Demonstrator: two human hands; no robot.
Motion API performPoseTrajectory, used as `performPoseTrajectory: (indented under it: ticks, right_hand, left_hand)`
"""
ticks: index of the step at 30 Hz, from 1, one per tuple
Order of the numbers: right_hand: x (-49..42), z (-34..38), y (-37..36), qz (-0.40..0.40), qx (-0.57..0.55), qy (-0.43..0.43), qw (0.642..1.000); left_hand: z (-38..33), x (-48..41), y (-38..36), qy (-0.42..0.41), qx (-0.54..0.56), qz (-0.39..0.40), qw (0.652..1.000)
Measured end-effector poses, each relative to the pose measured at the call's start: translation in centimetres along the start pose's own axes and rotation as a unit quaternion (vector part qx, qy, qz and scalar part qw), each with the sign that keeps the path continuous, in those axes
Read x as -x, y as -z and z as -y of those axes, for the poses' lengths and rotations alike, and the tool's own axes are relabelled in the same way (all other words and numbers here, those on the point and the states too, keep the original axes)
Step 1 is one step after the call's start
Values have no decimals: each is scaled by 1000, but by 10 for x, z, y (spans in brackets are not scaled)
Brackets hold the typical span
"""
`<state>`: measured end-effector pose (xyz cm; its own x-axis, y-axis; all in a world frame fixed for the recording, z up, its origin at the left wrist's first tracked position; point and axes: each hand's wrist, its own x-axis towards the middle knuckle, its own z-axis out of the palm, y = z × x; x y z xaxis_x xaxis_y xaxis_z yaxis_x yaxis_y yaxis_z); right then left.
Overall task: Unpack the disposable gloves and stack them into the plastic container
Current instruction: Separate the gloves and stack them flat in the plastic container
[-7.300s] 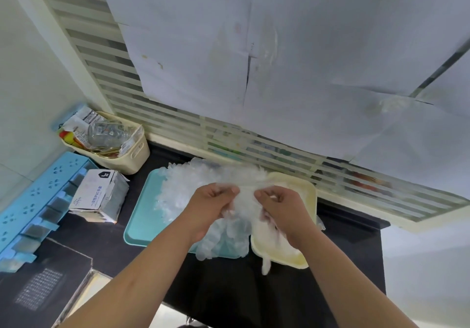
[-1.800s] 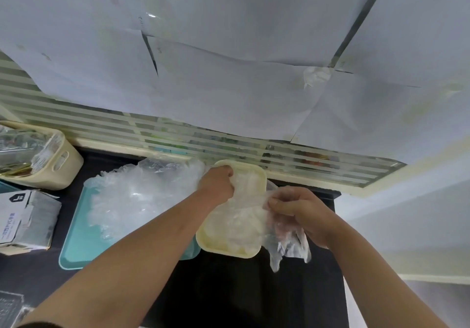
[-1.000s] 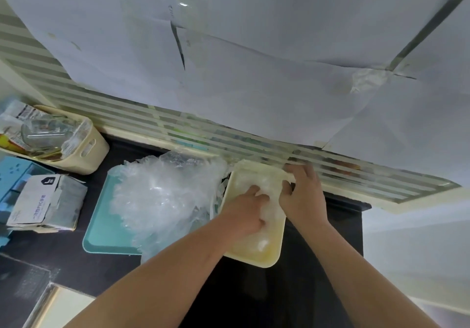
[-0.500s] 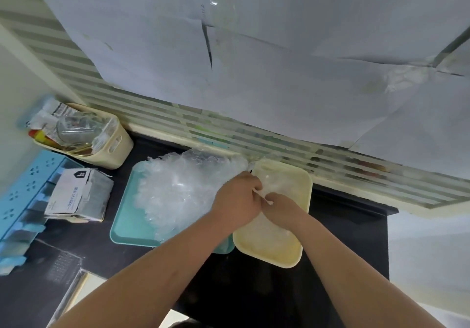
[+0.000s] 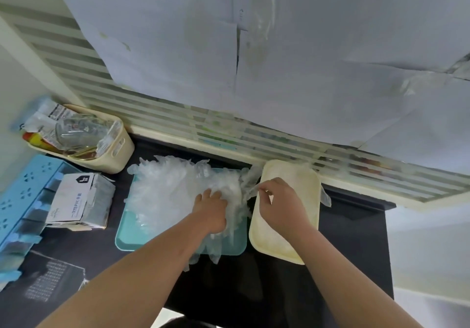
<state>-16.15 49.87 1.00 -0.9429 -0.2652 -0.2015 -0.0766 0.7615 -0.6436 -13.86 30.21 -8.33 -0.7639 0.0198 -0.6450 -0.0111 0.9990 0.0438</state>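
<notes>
At the centre of the frame, a heap of clear disposable gloves point(image 5: 175, 187) lies on a teal tray point(image 5: 127, 238) on the black counter point(image 5: 254, 289). The left hand point(image 5: 211, 210) rests on the heap's right side, fingers spread and pressing down. Just to the right, the right hand point(image 5: 279, 203) hovers over the cream plastic container point(image 5: 269, 246) and pinches a single glove point(image 5: 250, 190) stretching out of the heap. A torn glove box point(image 5: 78, 200) sits at the left, with a cream basket point(image 5: 114, 154) behind it.
</notes>
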Motion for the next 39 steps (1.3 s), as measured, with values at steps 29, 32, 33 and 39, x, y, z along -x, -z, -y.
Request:
performPoseTrajectory:
  ticks: [29,32,33,39]
  right_hand:
    - [3,75,-26,160,-482,-78,858]
    - [11,73,-21,204,-568,-113,789]
    - [13,73,-21,198,-572,-119,787]
    - [19,56,-13,119,-458,-131,871]
  left_hand:
    - [63,102,87,-56,889,-65,450]
    - [59,109,86,-57,917,-42,392]
    - [57,109,83,-53,918,-40,390]
    - [63,107,68,-77,865,-13,495]
